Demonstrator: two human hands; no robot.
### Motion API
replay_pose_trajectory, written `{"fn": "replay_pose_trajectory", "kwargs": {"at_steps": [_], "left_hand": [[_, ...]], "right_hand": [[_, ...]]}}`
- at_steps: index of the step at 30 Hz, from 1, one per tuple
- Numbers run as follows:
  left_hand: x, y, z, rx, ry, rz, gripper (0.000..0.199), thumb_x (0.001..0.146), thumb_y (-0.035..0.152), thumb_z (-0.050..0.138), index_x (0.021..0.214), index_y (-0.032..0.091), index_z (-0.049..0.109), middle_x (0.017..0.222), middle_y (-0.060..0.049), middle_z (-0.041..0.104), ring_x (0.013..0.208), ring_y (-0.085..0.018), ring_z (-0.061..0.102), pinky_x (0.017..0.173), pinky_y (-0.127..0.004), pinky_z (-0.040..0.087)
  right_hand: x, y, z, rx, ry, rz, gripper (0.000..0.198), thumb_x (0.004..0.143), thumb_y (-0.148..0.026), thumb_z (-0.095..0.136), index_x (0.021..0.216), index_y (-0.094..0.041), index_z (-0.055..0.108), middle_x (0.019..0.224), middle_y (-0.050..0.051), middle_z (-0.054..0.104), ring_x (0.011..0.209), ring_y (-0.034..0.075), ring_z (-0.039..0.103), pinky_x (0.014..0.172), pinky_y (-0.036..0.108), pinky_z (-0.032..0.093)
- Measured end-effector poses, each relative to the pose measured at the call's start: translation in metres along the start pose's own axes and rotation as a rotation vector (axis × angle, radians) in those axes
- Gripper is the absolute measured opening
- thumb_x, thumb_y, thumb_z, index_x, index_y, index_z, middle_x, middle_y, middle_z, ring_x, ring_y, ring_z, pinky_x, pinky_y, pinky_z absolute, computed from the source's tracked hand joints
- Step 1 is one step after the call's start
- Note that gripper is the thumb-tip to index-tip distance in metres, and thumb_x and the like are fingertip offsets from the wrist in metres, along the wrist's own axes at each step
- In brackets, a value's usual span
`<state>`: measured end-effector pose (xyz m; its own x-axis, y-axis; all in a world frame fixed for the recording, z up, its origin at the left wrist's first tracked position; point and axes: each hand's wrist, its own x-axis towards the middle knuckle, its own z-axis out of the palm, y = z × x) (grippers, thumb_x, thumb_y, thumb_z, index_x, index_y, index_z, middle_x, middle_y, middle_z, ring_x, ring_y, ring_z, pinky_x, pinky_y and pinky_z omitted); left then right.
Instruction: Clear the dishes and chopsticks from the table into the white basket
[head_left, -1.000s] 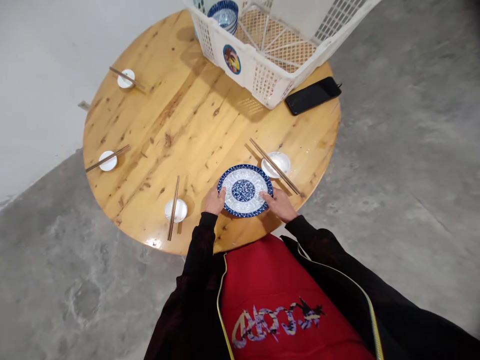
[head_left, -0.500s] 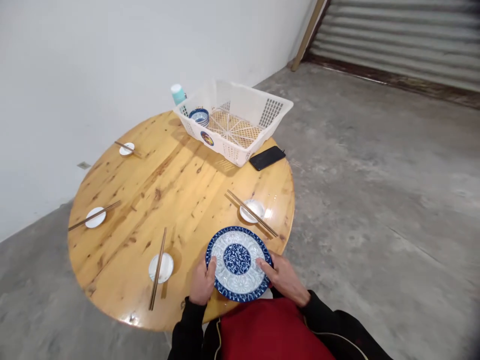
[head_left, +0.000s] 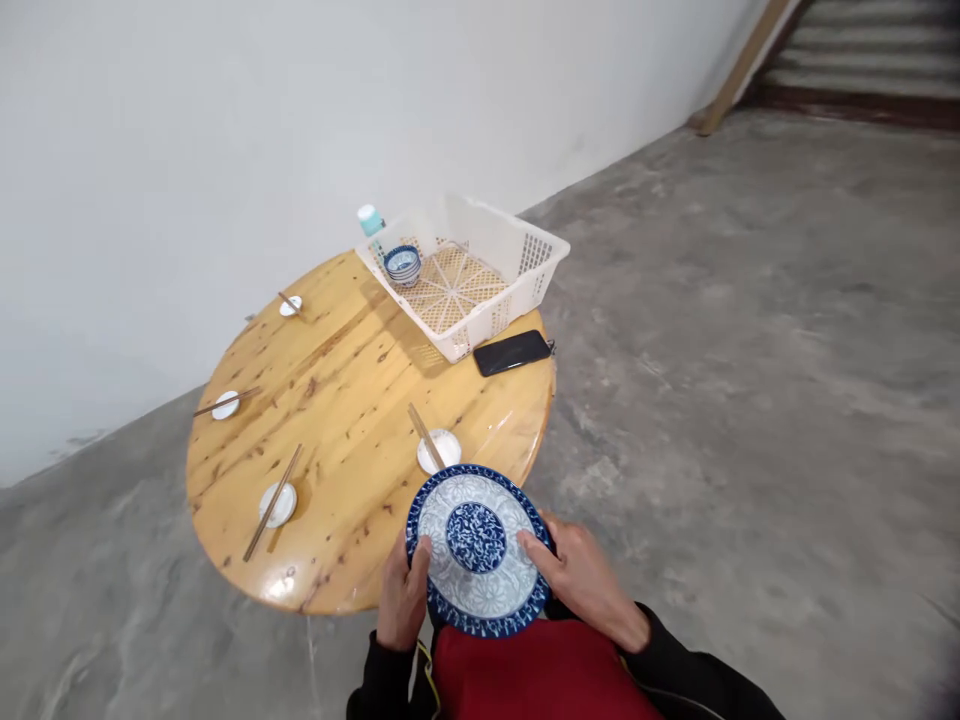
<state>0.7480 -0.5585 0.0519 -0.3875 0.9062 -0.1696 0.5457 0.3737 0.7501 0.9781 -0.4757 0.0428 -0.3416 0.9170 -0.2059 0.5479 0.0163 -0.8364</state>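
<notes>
A blue-and-white patterned plate [head_left: 477, 536] is held in front of me, over the near edge of the table. My left hand [head_left: 403, 590] grips its left rim, thumb on top. On the opposite rim my right hand [head_left: 589, 575] is closed in the same way. Whether more plates are stacked underneath cannot be made out. Just beyond the plate lies a small white dish [head_left: 442, 452] with a pair of chopsticks [head_left: 424, 432] across it, partly covered by the plate. To the left, another small white dish [head_left: 283, 506] carries chopsticks [head_left: 271, 505] too.
A white plastic basket [head_left: 504, 318] with stacked blue-and-white bowls [head_left: 403, 265] stands at the table's far side. Beside it are a black phone [head_left: 512, 353] and a light-blue bottle [head_left: 370, 220]. Two more dishes with chopsticks, one of them a near-left dish [head_left: 225, 405], lie along the round table [head_left: 352, 390].
My view has swung to the right and drawn back, so the table appears farther left. Both hands keep hold of the plate, which now overlaps the nearest dish and chopsticks in view.
</notes>
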Motion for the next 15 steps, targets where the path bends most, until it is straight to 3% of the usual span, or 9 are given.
{"fn": "replay_pose_trajectory", "kwargs": {"at_steps": [2, 6, 10, 15], "left_hand": [[-0.008, 0.029, 0.027, -0.071, -0.002, -0.01, 0.048, 0.095, 0.052, 0.04, 0.119, 0.02, 0.068, 0.12, -0.012, 0.072, 0.118, -0.028, 0.064, 0.104, -0.043, 0.051], [-0.009, 0.075, 0.062, -0.127, -0.054, -0.046, 0.048, 0.092, 0.054, 0.041, 0.104, 0.016, 0.07, 0.108, -0.013, 0.074, 0.102, -0.028, 0.068, 0.094, -0.041, 0.054], [0.007, 0.107, 0.075, -0.13, -0.062, -0.07, 0.041, 0.089, 0.051, 0.043, 0.095, 0.017, 0.066, 0.098, -0.01, 0.073, 0.095, -0.026, 0.067, 0.088, -0.036, 0.052], [0.051, 0.141, 0.083, -0.149, -0.077, -0.035, 0.029, 0.088, 0.043, 0.048, 0.088, 0.018, 0.06, 0.085, -0.004, 0.068, 0.081, -0.02, 0.062, 0.076, -0.03, 0.049]], "right_hand": [[-0.002, 0.015, -0.035, -0.003, -0.045, 0.001, 0.038, 0.087, -0.053, 0.038, 0.07, -0.023, 0.054, 0.065, 0.007, 0.066, 0.06, 0.023, 0.06, 0.057, 0.032, 0.042], [0.003, 0.037, -0.086, 0.049, -0.07, 0.038, 0.038, 0.083, -0.057, 0.041, 0.067, -0.024, 0.052, 0.059, 0.006, 0.062, 0.055, 0.022, 0.058, 0.049, 0.03, 0.039], [0.017, 0.044, -0.118, 0.134, -0.086, 0.084, 0.04, 0.08, -0.06, 0.046, 0.064, -0.024, 0.05, 0.052, 0.002, 0.054, 0.047, 0.02, 0.054, 0.043, 0.029, 0.038], [0.054, 0.027, -0.162, 0.181, -0.097, 0.148, 0.042, 0.076, -0.063, 0.053, 0.061, -0.023, 0.049, 0.049, 0.0, 0.05, 0.042, 0.017, 0.051, 0.041, 0.028, 0.041]]}}
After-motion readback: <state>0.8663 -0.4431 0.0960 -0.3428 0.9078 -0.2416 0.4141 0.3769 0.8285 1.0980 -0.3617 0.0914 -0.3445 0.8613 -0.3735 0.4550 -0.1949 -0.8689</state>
